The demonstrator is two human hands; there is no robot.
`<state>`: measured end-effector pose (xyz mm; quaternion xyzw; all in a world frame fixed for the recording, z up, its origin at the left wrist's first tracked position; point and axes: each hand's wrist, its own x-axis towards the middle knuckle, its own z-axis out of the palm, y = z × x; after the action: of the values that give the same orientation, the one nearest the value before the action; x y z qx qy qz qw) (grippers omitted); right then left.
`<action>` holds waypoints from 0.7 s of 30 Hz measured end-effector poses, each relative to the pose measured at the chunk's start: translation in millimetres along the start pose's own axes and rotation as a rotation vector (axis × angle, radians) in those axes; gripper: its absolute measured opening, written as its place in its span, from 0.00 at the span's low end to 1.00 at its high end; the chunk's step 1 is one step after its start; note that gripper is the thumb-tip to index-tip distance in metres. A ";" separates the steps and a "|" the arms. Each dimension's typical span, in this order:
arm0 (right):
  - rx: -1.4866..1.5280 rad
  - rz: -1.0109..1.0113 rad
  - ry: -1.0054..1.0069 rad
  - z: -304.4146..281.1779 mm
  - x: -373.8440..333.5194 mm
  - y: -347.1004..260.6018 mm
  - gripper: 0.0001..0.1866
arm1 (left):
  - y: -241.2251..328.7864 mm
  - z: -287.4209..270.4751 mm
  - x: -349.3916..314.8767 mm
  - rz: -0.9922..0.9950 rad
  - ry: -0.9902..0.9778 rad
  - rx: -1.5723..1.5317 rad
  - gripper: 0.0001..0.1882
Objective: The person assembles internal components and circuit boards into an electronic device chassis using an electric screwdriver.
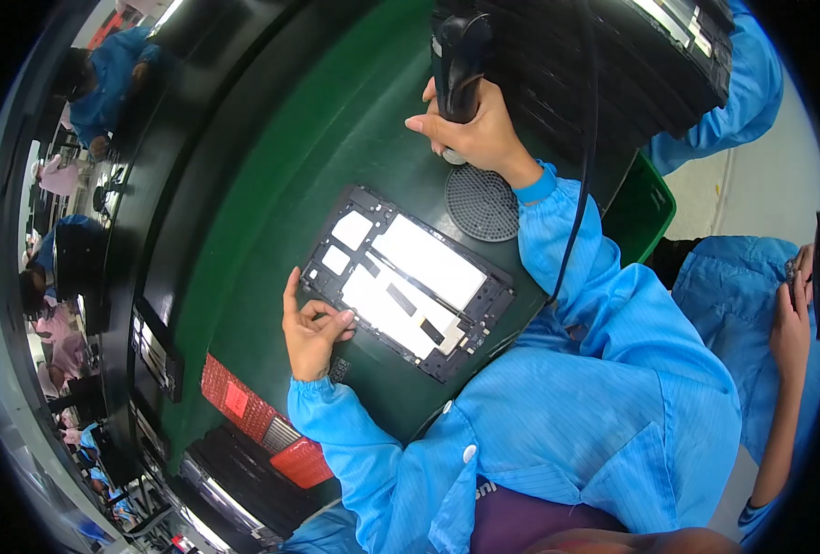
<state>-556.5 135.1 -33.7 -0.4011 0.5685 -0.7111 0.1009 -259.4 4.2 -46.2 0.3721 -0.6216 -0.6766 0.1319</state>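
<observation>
An opened tablet [413, 288], with a black frame, bright silvery-white panels and dark strips, lies tilted on the green work surface [244, 295]. At its left edge is my left hand [314, 334]; the thumb and bent fingers pinch at the rim while one finger stretches away. My right hand [480, 129] is wrapped round the handle of a black handheld scanner [460, 69], held beyond the tablet's far right side. Below that hand, a small pale round piece [454, 157] is partly hidden. A grey round perforated disc [482, 205] lies beside my right wrist.
Black trays [557, 74] are stacked at the far right, near a green bin [654, 208]. A black cable [583, 185] hangs across my right sleeve. Red bubble-wrap pouches [234, 397] and more stacked black pieces [244, 475] lie at the near left. A co-worker's blue sleeve [742, 102] shows behind.
</observation>
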 end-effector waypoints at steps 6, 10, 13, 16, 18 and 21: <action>-0.010 0.025 0.007 1.3 -1.4 -4.4 0.14 | 2.3 1.7 -3.1 -0.017 0.010 0.000 0.48; -0.010 0.054 0.096 15.5 -0.8 -29.9 0.13 | -4.8 -11.3 -1.0 -0.043 0.001 0.042 0.44; 0.141 -0.165 -0.010 41.5 -0.5 -58.1 0.13 | -4.8 -11.2 7.3 -0.019 -0.050 -0.044 0.41; 0.384 -0.071 -0.200 97.7 -25.8 -79.4 0.17 | -8.8 -13.0 8.2 -0.003 -0.035 -0.086 0.39; 0.392 0.011 -0.371 136.8 -35.1 -77.9 0.17 | -11.9 -16.4 7.9 0.017 -0.048 -0.128 0.39; 0.298 0.025 -0.485 171.4 -46.5 -61.3 0.17 | -13.3 -20.8 6.8 -0.028 -0.086 -0.152 0.38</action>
<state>-389.3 58.7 5.1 -0.5333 0.4219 -0.6688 0.3005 -246.4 -13.0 -60.0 0.3404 -0.5685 -0.7388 0.1235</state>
